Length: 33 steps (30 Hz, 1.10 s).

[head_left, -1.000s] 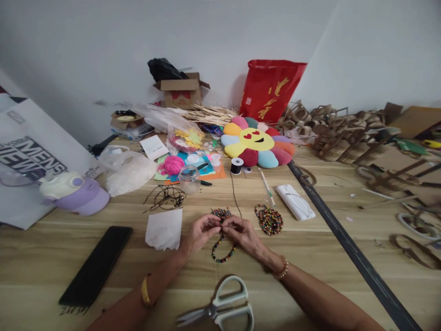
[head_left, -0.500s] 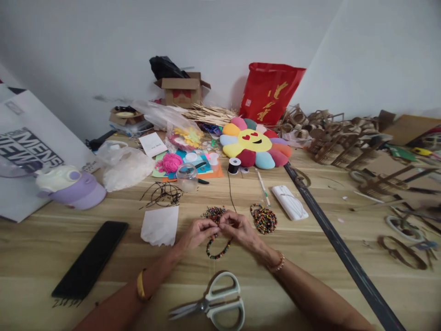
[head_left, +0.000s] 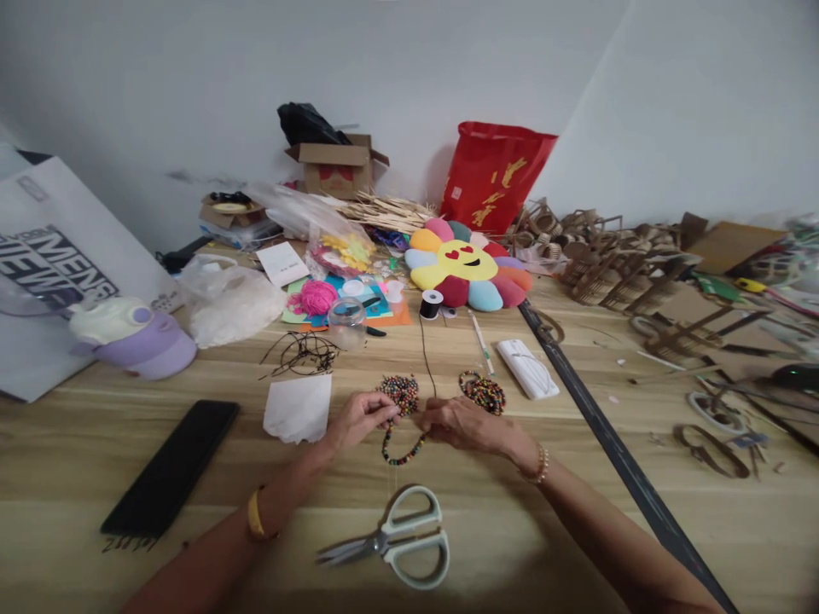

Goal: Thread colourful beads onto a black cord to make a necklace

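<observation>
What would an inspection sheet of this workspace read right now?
Surface: wood-grain table.
Job's things: strung bead loop between the hands; bead pile beyond it; coiled bead strands to the right; scissors nearer the person; black cord leading from spool.
Clutter: pink yarn, jar, white paper, flower cushion.
Left hand: fingertips at the beads; grip unclear.
Right hand: at the loop's right end; grip hidden.
Cables: thin cord on white block.
Surroundings: pale wall, red bag, cardboard box; co-workers, nothing seen.
</observation>
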Tool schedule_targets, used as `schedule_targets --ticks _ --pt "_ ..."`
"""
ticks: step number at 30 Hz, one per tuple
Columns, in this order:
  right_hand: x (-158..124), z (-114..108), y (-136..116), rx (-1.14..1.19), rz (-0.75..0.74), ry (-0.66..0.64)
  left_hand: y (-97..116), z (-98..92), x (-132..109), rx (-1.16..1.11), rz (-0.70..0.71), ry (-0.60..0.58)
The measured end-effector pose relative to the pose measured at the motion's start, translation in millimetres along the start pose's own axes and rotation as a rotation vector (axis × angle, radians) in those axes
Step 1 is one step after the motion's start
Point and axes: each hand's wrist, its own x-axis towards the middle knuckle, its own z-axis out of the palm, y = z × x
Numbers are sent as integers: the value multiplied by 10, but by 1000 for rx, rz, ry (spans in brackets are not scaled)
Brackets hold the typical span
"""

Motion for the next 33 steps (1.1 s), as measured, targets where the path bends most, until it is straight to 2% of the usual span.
schedule_targets --ticks 8,13,18,23,28,33 --pt "16 64 -76 -180 -57 -33 161 -53 -38 78 17 -16" --pt "40 71 -111 -200 -51 -80 158 -157 -96 110 42 5" --pt "60 -37 -116 -65 -63 -93 124 -285 -283 138 47 184" --pt "50 -227 -108 -115 -25 -60 134 -364 -516 51 21 398" --pt "28 -362 -114 -124 46 -3 149 -393 -621 -122 -55 537" --pt "18 -373 -86 -80 92 38 94 -403 -615 -255 -96 617"
